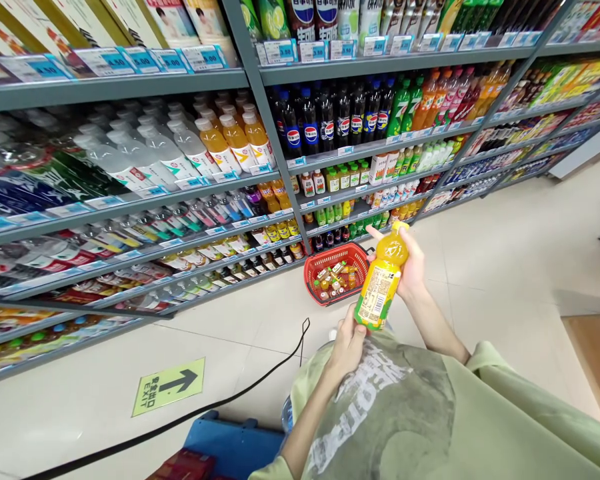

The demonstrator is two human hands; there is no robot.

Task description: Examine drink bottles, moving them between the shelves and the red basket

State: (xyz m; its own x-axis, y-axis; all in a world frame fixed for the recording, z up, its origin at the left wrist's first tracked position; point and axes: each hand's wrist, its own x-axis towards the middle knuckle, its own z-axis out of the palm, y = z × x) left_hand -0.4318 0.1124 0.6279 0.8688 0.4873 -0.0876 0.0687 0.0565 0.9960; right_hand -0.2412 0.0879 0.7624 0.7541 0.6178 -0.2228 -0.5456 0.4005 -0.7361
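I hold a yellow juice bottle [383, 279] in front of my chest, tilted with its cap up and to the right. My left hand [347, 343] grips its base from below. My right hand [411, 265] wraps the upper part near the neck, fingers behind the bottle. Its label faces me. Beyond the bottle, a red shopping basket [314, 268] stands on the floor by the shelves, holding several small bottles.
Long store shelves [130, 85] packed with drink bottles run along the left and far into the right background. A green EXIT arrow sticker [169, 385] lies on the tiled floor. A black cable [260, 377] crosses the floor. A blue object [233, 443] sits below me.
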